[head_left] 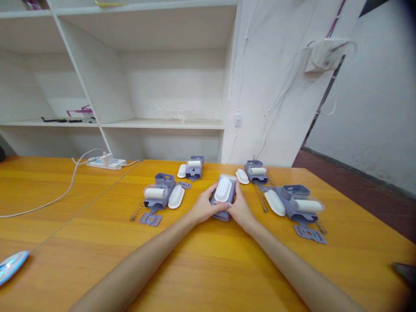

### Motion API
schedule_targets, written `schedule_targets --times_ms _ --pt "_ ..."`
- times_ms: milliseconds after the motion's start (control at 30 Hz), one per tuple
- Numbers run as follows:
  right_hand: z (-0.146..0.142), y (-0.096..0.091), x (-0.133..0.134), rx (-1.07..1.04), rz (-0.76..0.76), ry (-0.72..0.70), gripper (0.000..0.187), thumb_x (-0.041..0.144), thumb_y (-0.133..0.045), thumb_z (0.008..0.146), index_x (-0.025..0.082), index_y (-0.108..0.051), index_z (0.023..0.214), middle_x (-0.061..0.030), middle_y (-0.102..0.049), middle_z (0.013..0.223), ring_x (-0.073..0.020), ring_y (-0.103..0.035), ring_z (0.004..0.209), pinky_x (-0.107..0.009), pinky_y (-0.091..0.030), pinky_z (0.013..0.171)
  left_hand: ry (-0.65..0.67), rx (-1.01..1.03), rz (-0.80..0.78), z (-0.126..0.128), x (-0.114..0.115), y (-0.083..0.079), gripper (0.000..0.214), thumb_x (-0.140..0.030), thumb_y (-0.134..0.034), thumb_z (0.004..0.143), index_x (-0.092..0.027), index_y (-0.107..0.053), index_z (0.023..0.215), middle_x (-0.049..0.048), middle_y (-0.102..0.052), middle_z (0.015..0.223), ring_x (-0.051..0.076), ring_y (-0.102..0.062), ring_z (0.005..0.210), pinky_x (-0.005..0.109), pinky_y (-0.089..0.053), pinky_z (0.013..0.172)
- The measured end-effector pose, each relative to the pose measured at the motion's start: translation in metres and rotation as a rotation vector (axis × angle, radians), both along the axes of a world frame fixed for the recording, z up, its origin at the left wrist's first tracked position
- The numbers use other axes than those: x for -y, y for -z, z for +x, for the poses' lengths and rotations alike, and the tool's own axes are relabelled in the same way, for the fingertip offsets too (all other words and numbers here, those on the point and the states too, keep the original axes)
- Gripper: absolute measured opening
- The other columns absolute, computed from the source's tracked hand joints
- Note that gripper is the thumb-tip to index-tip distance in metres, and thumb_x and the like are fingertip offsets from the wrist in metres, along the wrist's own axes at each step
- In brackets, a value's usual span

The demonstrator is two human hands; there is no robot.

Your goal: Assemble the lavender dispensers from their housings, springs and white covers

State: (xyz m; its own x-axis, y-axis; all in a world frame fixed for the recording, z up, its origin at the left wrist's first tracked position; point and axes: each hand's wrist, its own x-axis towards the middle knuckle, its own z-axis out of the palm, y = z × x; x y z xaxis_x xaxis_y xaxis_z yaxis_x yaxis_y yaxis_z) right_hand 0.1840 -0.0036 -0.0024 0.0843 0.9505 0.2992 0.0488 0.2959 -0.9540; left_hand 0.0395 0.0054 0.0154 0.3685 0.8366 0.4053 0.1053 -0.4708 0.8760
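In the middle of the table, my left hand and my right hand hold a grey-purple plastic case between them, one on each side. A ridged white oval piece lies on the case's upper face. Both thumbs meet at the near end of that oval. My other fingers curl round the sides of the case and are partly hidden. Close by on the left stands a similar grey-purple housing with a white roller, beside a smooth white oval cover.
More part sets surround my hands: a housing behind left, another behind right, and one at right. Springs and flat grey frames lie beside them. A power strip sits at the back left, below white shelves.
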Motion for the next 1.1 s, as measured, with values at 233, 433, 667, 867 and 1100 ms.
schedule_targets --times_ms 233,433,667,867,1100 --pt "-0.001 -0.004 0.003 -0.041 -0.036 0.013 0.101 0.027 -0.075 0.056 0.020 -0.020 0.141 -0.0082 -0.055 0.124 -0.0209 -0.055 0.107 -0.038 -0.040 0.097 -0.002 0.059 0.012 0.009 0.006 0.002 0.061 -0.032 -0.064 0.074 -0.020 -0.043 0.130 0.0059 -0.049 0.130 0.025 -0.041 0.123 0.041 -0.028 0.106" --pt "-0.003 0.000 0.002 -0.049 -0.025 0.064 0.093 0.027 -0.075 0.054 0.018 -0.033 0.137 -0.0078 -0.062 0.114 -0.0239 -0.057 0.104 -0.039 -0.044 0.092 -0.088 0.034 0.047 0.011 0.010 0.005 0.057 -0.032 -0.059 0.077 -0.018 -0.042 0.130 0.0068 -0.044 0.135 0.024 -0.038 0.126 0.041 -0.024 0.109" --pt "-0.007 0.001 0.000 -0.062 -0.057 0.104 0.086 0.033 -0.072 0.058 0.018 -0.036 0.135 -0.0069 -0.063 0.112 -0.0255 -0.056 0.106 -0.040 -0.045 0.091 -0.088 0.008 0.029 0.012 0.012 -0.001 0.049 -0.032 -0.057 0.079 -0.019 -0.047 0.125 0.0053 -0.052 0.127 0.023 -0.046 0.117 0.040 -0.031 0.104" --pt "-0.003 -0.001 -0.003 -0.086 -0.042 0.132 0.075 0.038 -0.070 0.061 0.017 -0.046 0.129 -0.0061 -0.062 0.115 -0.0252 -0.053 0.110 -0.039 -0.042 0.094 0.011 -0.040 0.055 0.006 0.009 0.002 0.084 -0.034 -0.077 0.058 -0.020 -0.038 0.132 0.0086 -0.045 0.133 0.027 -0.041 0.122 0.042 -0.031 0.104" --pt "0.006 0.004 -0.012 0.029 -0.028 0.134 0.057 0.040 -0.066 0.065 0.019 -0.057 0.117 -0.0055 -0.063 0.113 -0.0272 -0.052 0.109 -0.041 -0.039 0.095 -0.050 -0.147 0.153 0.003 -0.006 0.015 0.088 -0.030 -0.079 0.052 -0.022 -0.041 0.130 0.0087 -0.045 0.133 0.029 -0.041 0.122 0.044 -0.029 0.104"
